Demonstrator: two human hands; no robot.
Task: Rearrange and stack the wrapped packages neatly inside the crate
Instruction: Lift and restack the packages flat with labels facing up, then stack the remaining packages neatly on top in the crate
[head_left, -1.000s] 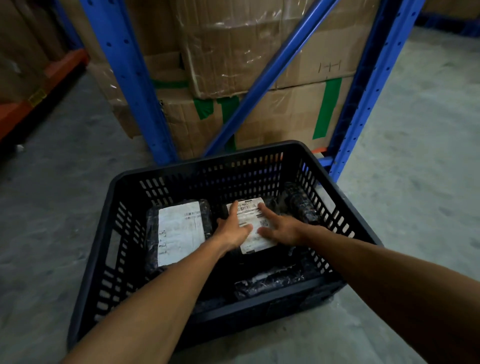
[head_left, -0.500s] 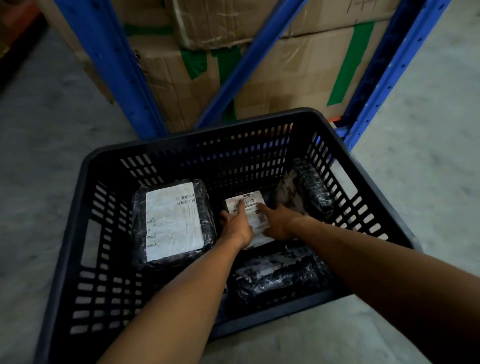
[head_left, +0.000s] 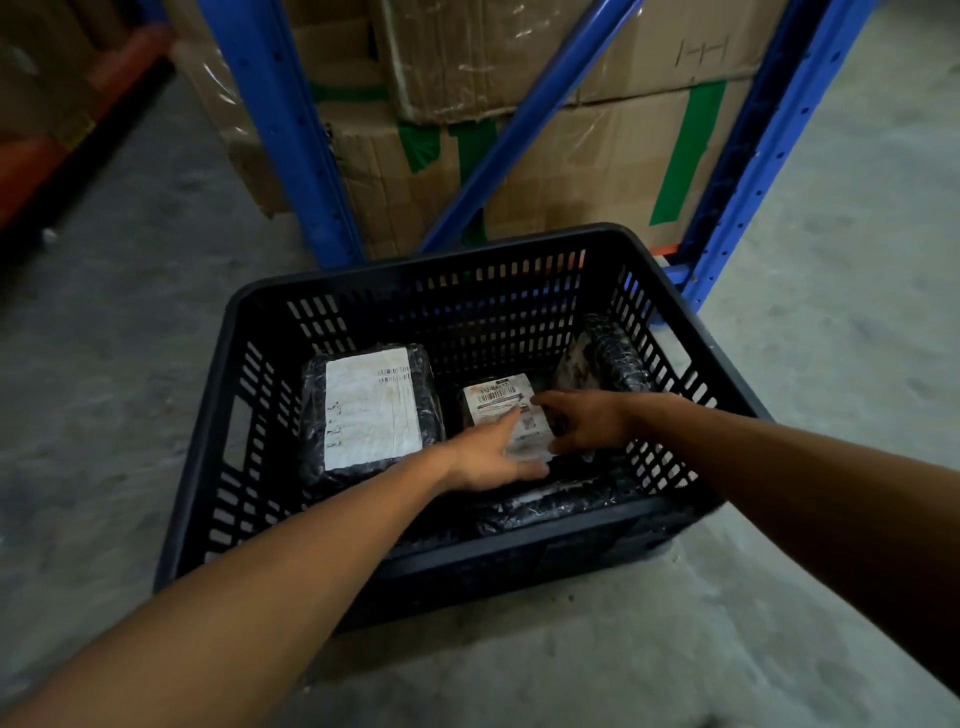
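Note:
A black slotted plastic crate (head_left: 426, 273) sits on the concrete floor. Inside, a large black-wrapped package (head_left: 371, 410) with a white label lies flat at the left. In the middle lies a small wrapped package (head_left: 498, 397) with a barcode label. My left hand (head_left: 488, 457) grips its near left edge, fingers reaching over the label. My right hand (head_left: 584, 421) holds its right edge between finger and thumb. Another wrapped package (head_left: 615, 358) leans against the right wall. A fourth package (head_left: 550, 506) lies along the front wall, partly hidden by my arms.
Blue rack uprights (head_left: 280, 130) and a diagonal brace (head_left: 524, 119) stand right behind the crate. Behind them are stacked cardboard boxes (head_left: 587, 171) with green tape. An orange rack beam (head_left: 78, 119) runs at the far left. Bare concrete floor (head_left: 831, 322) surrounds the crate.
My hands have slid from the top of the small package out to its left and right edges. The camera has shifted; the other packages lie as before.

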